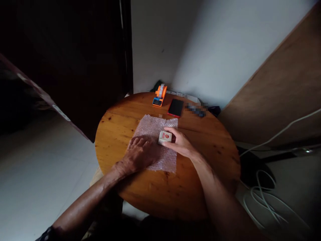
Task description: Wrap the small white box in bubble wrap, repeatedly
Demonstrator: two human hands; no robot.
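Small box [165,136] is over the bubble wrap [155,126] on the round wooden counter [208,137], and the right hand [182,144] has it pinched between thumb and fingers. Can't tell if it's actually touching down. Left hand [140,152] lies on the sheet, fingers loosely spread, gripping nothing. Looks like the positioning step to me; next move probably calls for a steady box and a pinned sheet.

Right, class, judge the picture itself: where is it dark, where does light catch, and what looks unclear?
Head view: the upper left is nearly black, while the wall is brighter right of a soft shadow edge; head view: bubble wrap catches glints; head view: print on the small box is unreadable, and an object right of the phone is pixelated.
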